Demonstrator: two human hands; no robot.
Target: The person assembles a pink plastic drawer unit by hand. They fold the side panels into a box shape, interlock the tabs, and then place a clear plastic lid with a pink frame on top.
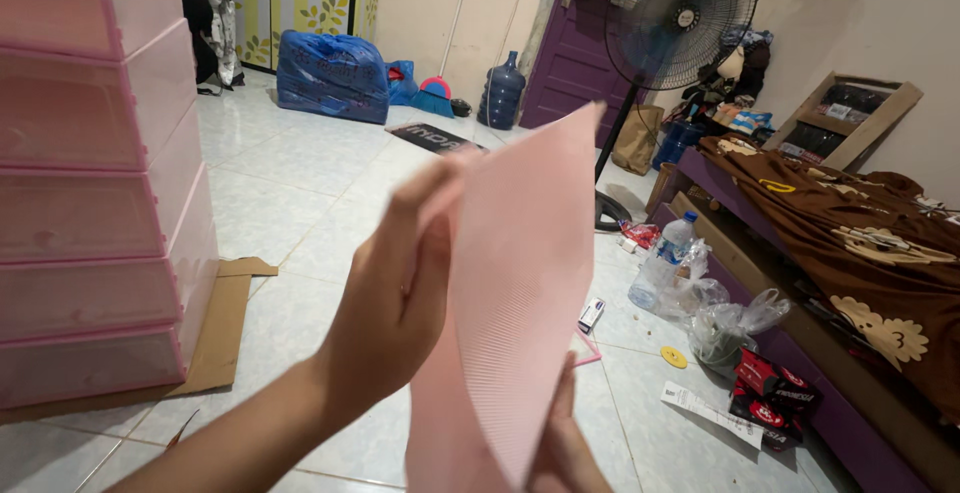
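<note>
A: Head view first. Tiled floor [300, 193], pale and glossy. Pink plastic drawer tower [95, 183] hard at the left edge, stood on flattened cardboard [215, 338]. Far back: blue bag [332, 75], water jug [502, 91], broom [440, 83] against the wall, purple door [578, 53].

B: And to the right?

A: Standing fan [680, 18], then a purple bed frame [800, 373] draped with a brown patterned blanket [860, 233]. On the floor beside it: clear water bottle [662, 263], crumpled plastic bags [725, 323], red snack packets [765, 398], a slip of paper [712, 413].

B: The hands?

A: Left hand [395, 303] raised mid-frame, fingers closed on the left edge of a pink ribbed plastic panel [520, 293]. Right hand [560, 448] low, mostly hidden behind the panel, gripped at its bottom corner.

B: Panel's position?

A: Held in the air between both hands, well above the floor, upright and slightly bowed, top corner tipped toward the fan. Touched nothing but the hands.
</note>
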